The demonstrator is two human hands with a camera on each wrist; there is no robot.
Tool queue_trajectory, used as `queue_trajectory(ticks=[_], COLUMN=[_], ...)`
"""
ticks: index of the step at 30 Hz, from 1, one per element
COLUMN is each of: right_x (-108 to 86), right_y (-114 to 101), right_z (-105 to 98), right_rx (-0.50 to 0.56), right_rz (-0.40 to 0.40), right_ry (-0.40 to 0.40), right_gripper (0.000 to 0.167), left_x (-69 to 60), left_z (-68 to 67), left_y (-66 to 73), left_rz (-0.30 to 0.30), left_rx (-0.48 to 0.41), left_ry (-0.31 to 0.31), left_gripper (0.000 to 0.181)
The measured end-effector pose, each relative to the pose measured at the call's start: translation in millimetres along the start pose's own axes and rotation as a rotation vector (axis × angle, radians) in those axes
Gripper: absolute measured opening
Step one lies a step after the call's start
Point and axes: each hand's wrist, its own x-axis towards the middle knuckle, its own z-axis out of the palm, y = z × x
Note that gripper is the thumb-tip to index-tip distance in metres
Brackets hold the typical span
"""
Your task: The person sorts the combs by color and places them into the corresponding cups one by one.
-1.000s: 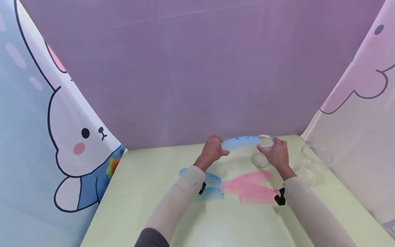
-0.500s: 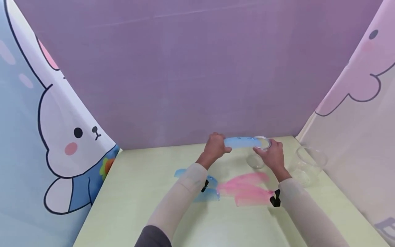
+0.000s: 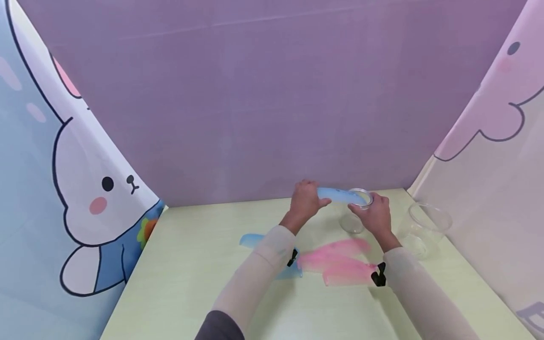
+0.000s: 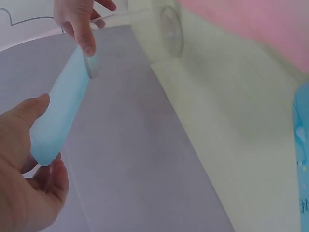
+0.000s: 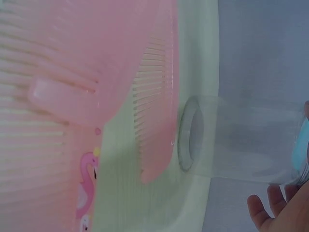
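My left hand (image 3: 307, 200) holds one end of a blue comb (image 3: 337, 194), pinched between thumb and fingers. The comb's other end slopes down into the mouth of a clear plastic cup (image 3: 352, 223). Around that cup's rim, my right hand (image 3: 376, 213) grips with the thumb on the near side. In the left wrist view the comb (image 4: 63, 106) has its teeth along the left edge, and its tip meets the rim by the right thumb. The right wrist view has the cup (image 5: 246, 140) with its round base at the table; most of the right hand is cut off there.
A second clear cup (image 3: 425, 231) stands to the right. Several pink combs (image 3: 348, 274) lie overlapping in front of the hands. Blue combs (image 3: 250, 239) lie left of them, partly behind the left sleeve. A purple wall (image 3: 255, 118) rises behind the table.
The left hand has moved right, carrying the blue comb; its far end has tipped down from beside the rim into the cup's mouth. The right hand keeps its grip on the cup.
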Motion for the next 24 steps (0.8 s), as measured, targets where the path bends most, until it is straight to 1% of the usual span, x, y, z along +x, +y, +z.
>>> queue_trajectory(ticks=[5, 9, 11, 14, 17, 19, 21, 24], right_x=[-0.6, -0.8, -0.5, -0.2, -0.4, -0.8, -1.3, -2.6], right_y=[-1.6, -0.9, -1.2, -1.2, -1.7, -2.2, -2.7, -2.7], right_z=[0.6, 0.2, 0.0, -1.2, -2.4, -2.5, -2.2, -0.9], right_rx=[0.006, 0.001, -0.003, -0.003, -0.001, -0.001, 0.000, 0.002], right_rz=[0.004, 0.007, 0.015, 0.031, 0.037, 0.034, 0.031, 0.029], right_ry=[0.001, 0.006, 0.007, 0.006, 0.004, 0.000, -0.003, -0.003], right_gripper=[0.084, 0.083, 0.084, 0.085, 0.086, 0.086, 0.086, 0.086], left_x=[3.6, 4.6, 3.9, 3.1, 1.9, 1.2, 0.8, 0.8], left_z=[4.6, 5.4, 4.5, 3.0, 1.8, 0.8, -0.4, -2.9], left_y=[3.9, 4.4, 3.4, 2.8, 3.2, 3.8, 4.4, 5.9], left_rz=[0.053, 0.084, 0.075, 0.045, 0.017, 0.015, 0.021, 0.029], left_rx=[-0.165, -0.241, -0.265, -0.301, -0.346, -0.369, -0.402, -0.505], left_ry=[0.003, 0.001, -0.005, -0.025, -0.042, -0.045, -0.054, -0.073], left_gripper=[0.061, 0.062, 0.060, 0.057, 0.049, 0.041, 0.037, 0.041])
